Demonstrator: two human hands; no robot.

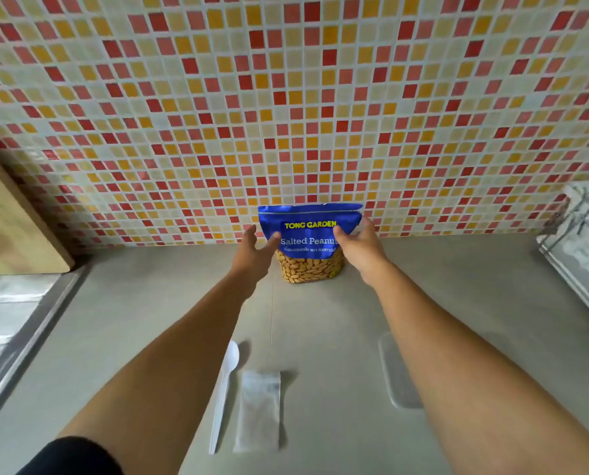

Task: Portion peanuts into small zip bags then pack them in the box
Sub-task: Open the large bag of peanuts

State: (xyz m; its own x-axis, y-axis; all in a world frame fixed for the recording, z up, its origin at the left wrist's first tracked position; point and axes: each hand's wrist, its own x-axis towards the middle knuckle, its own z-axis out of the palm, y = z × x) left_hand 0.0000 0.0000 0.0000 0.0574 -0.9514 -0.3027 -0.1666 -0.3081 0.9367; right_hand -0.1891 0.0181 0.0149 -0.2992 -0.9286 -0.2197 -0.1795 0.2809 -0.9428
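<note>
Peanut bag (308, 234): upright at the bench's (149, 320) back edge, top seemingly closed.
Right hand (358, 246): grasps its upper right side.
Left hand (252, 255): fingers straight, beside it, holding nothing.
Zip bags (258, 409): flat near front edge, spoon (222, 395) alongside, clear box (394, 371) right.
Progress: we judge nothing portioned yet.

— Where is the blue foil pouch of salted peanuts (309, 234)?
— Upright at the back of the grey counter (320, 313), against the tiled wall (286, 97). Nuts show through its clear lower part. The right hand (358, 245) grips its upper right side, and the left hand (253, 250) is at its left edge, fingers straight.
— And the small clear zip bags (258, 411)?
— Flat in a stack near the front, with a white plastic spoon (222, 395) just to their left. A clear shallow plastic box (397, 371) lies to the right, partly hidden.
</note>
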